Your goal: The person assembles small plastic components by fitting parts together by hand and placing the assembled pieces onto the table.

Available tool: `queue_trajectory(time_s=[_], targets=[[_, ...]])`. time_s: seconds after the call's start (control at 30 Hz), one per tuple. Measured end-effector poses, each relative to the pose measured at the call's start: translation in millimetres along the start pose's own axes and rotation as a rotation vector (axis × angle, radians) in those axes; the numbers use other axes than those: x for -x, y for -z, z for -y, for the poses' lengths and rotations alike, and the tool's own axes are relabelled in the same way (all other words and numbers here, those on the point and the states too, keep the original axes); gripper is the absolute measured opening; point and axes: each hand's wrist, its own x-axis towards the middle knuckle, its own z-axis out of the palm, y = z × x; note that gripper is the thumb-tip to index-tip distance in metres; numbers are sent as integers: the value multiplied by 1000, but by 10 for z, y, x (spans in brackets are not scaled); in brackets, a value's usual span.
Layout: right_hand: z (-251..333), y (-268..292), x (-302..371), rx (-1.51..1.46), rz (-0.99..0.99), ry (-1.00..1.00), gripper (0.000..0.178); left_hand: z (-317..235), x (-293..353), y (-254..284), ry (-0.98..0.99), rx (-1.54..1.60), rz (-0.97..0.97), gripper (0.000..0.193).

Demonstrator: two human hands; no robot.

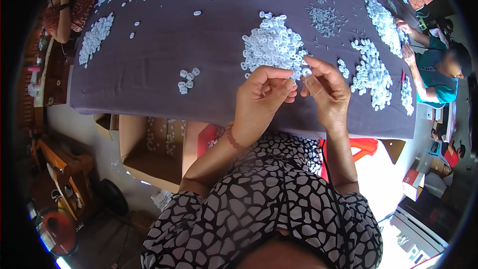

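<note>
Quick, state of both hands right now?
Left hand: closed in a pinch; whether it holds anything cannot be told.
Right hand: closed, holding a white piece.

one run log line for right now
left hand: pinched, contents unclear | right hand: pinching white piece | ahead: white pile on dark cloth | farther right: scattered grey pieces

A person [259, 189] before me wears a short-sleeved garment [298, 194] of pale grey, pebble-like patches on black, dark trim [247, 247] edging the neckline; a reddish bracelet [231, 136], seemingly beaded, circles the left wrist [244, 130]. Left hand [261, 94] and right hand [328, 93] are both bare.
</note>
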Motion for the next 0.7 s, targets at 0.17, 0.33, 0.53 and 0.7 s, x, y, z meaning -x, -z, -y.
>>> queue_trajectory(time_s=[0.17, 0.33, 0.53, 0.7], targets=[[-44, 14, 6, -67, 59, -47, 27, 32, 5, 6, -13, -1, -9, 18], [-99, 13, -6, -30, 51, -17, 28, -13, 18, -12, 22, -54, -76, 16], [-155, 15, -10, 45, 99, 49, 28, 8, 12, 30, 23, -40, -57, 15], [-138, 2, -7, 80, 109, 59, 27, 26, 13, 42, 45, -26, -66, 14]])
